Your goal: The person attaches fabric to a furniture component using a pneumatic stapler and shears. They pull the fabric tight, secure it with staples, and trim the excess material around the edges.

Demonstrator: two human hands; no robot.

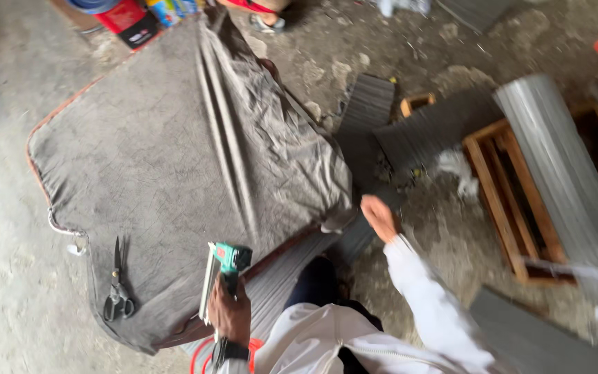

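My left hand (230, 313), with a watch on the wrist, grips a green staple gun (224, 266) upright over the near edge of a large panel covered in creased grey fabric (167, 159). My right hand (380, 217), in a white sleeve, hovers empty just right of the fabric's loose corner (338, 220), apart from it and blurred. Black scissors (118, 291) lie on the fabric near its front left corner, left of the staple gun.
The panel lies on a rough concrete floor (8, 277). To the right are a wooden frame (503, 187), a roll of grey ribbed material (562, 173) and dark ribbed sheets (368, 104). Red and blue containers (129, 17) stand at the far edge. An orange hose (202, 350) runs below my wrist.
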